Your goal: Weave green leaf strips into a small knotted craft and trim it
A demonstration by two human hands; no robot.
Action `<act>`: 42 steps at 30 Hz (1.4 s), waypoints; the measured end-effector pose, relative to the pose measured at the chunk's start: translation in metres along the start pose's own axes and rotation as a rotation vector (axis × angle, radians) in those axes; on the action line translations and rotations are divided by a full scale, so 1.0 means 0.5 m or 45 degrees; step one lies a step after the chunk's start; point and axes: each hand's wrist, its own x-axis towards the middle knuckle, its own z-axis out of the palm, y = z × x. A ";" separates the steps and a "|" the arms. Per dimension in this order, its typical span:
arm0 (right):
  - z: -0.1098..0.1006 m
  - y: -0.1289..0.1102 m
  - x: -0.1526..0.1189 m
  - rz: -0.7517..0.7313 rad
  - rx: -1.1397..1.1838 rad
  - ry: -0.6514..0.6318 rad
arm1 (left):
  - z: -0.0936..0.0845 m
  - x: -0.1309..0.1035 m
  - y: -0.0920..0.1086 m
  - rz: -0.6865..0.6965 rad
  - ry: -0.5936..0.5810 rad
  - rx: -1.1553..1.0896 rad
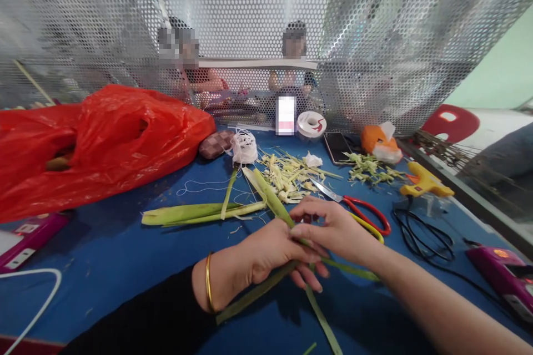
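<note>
My left hand point(272, 247), below a gold bangle, is closed around a bundle of long green leaf strips point(271, 195). The wide pale-tipped end points away from me, while narrow tails point(323, 319) spread out below the hand. With thumb and fingers bent together, my right hand point(327, 227) pinches the same strips just beside the left. Part of the grip is hidden behind the fingers. Another folded green leaf piece point(183, 214) lies on the blue table to the left. Beyond the right hand rest scissors point(368, 213) with red and yellow handles, blades partly apart.
Pale leaf scraps point(287, 177) lie behind my hands, near a ball of white string point(244, 147). A red plastic bag point(137, 133) covers the left. A yellow glue gun point(428, 180) and its black cable point(416, 238) are right. Two people sit beyond the perforated screen point(250, 5).
</note>
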 end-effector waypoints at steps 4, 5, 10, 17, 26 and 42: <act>0.016 -0.001 -0.002 0.137 0.250 0.017 | -0.002 0.013 -0.007 -0.058 0.024 -0.031; 0.018 -0.001 -0.004 0.082 0.260 0.079 | -0.006 0.015 -0.003 -0.033 0.065 -0.064; 0.023 -0.001 -0.020 -0.677 -0.291 0.460 | -0.032 0.016 0.030 0.194 0.291 -0.327; 0.042 0.007 -0.027 -1.363 -1.164 0.263 | -0.054 -0.002 0.061 0.287 0.314 -0.573; 0.053 0.018 -0.010 -1.255 -1.186 0.195 | -0.047 -0.011 0.073 0.265 0.427 -0.780; 0.056 0.018 -0.019 -0.597 -0.241 0.786 | -0.019 -0.001 0.040 0.300 0.483 -0.535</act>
